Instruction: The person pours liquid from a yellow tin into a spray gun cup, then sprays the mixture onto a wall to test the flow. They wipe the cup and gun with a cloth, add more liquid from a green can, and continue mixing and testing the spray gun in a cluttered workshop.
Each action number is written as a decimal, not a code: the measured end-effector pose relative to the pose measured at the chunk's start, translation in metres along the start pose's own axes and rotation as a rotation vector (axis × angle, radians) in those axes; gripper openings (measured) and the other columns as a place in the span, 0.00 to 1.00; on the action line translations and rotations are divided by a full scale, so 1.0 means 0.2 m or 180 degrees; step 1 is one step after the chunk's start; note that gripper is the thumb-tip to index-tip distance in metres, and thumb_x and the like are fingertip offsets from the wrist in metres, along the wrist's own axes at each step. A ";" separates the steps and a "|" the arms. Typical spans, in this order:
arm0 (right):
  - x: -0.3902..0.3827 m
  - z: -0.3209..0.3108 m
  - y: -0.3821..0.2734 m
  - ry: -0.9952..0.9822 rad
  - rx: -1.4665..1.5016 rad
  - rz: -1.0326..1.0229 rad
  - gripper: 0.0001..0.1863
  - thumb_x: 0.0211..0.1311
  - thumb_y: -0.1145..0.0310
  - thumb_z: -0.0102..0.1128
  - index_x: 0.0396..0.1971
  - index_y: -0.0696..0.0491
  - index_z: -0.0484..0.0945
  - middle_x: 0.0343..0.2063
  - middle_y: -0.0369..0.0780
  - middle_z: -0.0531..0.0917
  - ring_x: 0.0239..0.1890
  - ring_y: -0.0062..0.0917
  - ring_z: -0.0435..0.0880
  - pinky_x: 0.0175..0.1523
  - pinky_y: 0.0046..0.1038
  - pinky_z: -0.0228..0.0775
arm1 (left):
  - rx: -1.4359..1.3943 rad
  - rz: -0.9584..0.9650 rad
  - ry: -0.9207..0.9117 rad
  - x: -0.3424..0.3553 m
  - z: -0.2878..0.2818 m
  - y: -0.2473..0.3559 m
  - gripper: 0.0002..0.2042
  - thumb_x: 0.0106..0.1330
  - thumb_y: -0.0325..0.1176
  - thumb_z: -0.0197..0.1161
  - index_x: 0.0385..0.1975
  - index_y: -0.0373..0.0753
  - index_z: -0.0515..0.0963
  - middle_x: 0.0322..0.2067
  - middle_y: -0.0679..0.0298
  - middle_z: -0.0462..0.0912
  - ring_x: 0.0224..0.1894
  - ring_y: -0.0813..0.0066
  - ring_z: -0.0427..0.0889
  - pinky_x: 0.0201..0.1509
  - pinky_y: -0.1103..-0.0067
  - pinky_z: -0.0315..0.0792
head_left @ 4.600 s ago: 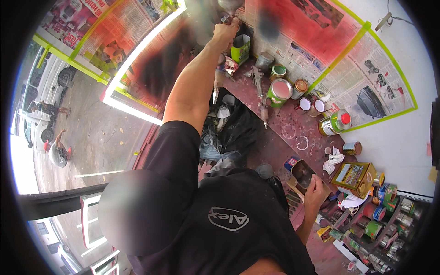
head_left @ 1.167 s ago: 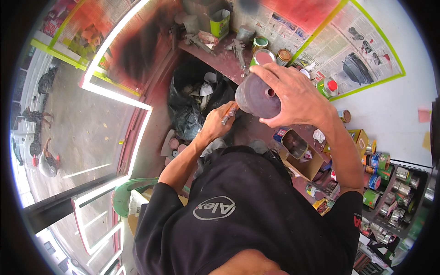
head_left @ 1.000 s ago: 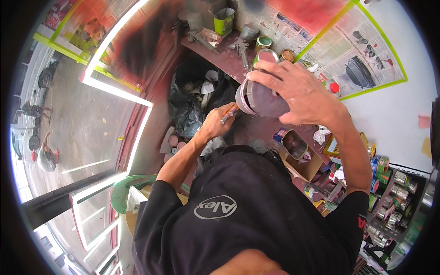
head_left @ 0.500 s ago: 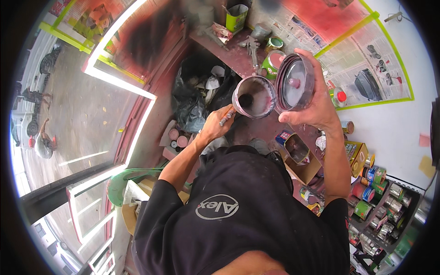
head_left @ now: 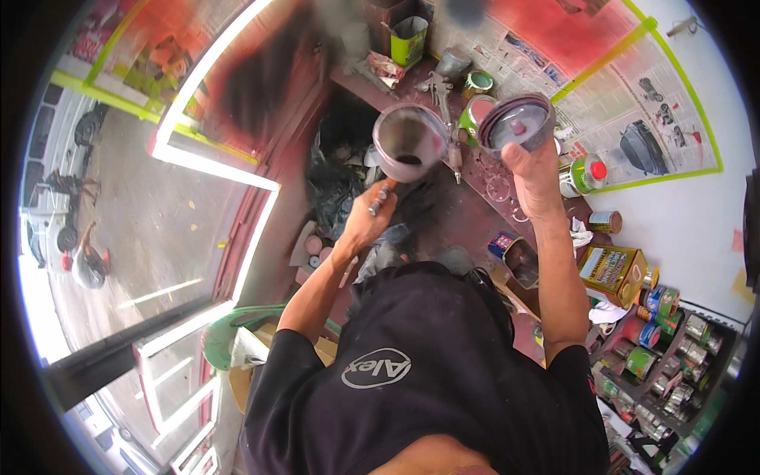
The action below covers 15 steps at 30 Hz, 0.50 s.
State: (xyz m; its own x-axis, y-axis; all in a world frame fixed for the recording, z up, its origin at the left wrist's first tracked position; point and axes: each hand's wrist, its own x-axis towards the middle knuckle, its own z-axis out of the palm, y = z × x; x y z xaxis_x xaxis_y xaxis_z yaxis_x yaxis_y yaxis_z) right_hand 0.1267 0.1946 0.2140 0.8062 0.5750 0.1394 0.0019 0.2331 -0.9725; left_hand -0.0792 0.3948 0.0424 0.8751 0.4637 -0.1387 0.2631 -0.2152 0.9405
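Observation:
My left hand (head_left: 367,218) is closed on a spray gun (head_left: 381,198), with its open cup (head_left: 400,136) tilted so its inside shows, a dark opening at the bottom. My right hand (head_left: 536,178) grips the round translucent cup lid (head_left: 515,125), stained purplish, held just right of the cup with a small central nub showing. Behind them, on a paint-stained shelf (head_left: 507,190), lie another spray gun (head_left: 441,99) and cans, among them a green can (head_left: 475,112) partly hidden by the lid. Below the cup is a black plastic bag (head_left: 332,182) with pale scraps inside.
A square yellow tin (head_left: 611,273) and racks of small cans (head_left: 673,360) are at right. A cardboard box (head_left: 514,293) sits low. Newspaper (head_left: 633,142) is taped to walls. Through the glazing at left, a person (head_left: 87,265) crouches beside a white vehicle (head_left: 49,158).
The lid has come off the cup and is now in my right hand, apart from it. In the last half second both have moved up, the cup a little leftward.

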 end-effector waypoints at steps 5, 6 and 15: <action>-0.11 -0.16 0.15 0.0743 0.0186 0.0409 0.44 0.55 0.52 0.84 0.66 0.51 0.66 0.52 0.34 0.78 0.54 0.20 0.78 0.54 0.28 0.74 | 0.0571 0.0138 0.0429 0.39 -0.37 0.03 0.12 0.65 0.31 0.61 0.45 0.33 0.80 0.27 0.56 0.81 0.32 0.72 0.79 0.39 0.69 0.75; -0.16 -0.20 0.18 0.0894 0.0137 0.0541 0.44 0.55 0.51 0.83 0.66 0.51 0.67 0.52 0.34 0.78 0.53 0.20 0.78 0.53 0.28 0.74 | 0.0648 -0.0014 0.0393 0.48 -0.44 0.09 0.06 0.64 0.27 0.61 0.40 0.37 0.78 0.25 0.72 0.74 0.27 0.84 0.73 0.30 0.78 0.68; -0.47 -0.48 0.57 0.2082 0.0337 0.1366 0.48 0.59 0.49 0.80 0.72 0.48 0.60 0.50 0.35 0.80 0.48 0.20 0.80 0.51 0.28 0.72 | 0.1972 -0.0469 0.0801 1.28 -0.91 0.43 0.24 0.57 0.44 0.72 0.44 0.27 0.85 0.31 0.53 0.89 0.34 0.63 0.90 0.41 0.68 0.80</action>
State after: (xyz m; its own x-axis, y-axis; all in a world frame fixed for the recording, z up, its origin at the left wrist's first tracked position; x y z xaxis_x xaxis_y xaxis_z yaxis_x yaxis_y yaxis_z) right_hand 0.1080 0.0906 0.0727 0.9081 0.0613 -0.4141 -0.4180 0.1876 -0.8889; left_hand 0.0947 0.6516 0.1449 0.7110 0.6954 -0.1045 0.6216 -0.5520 0.5558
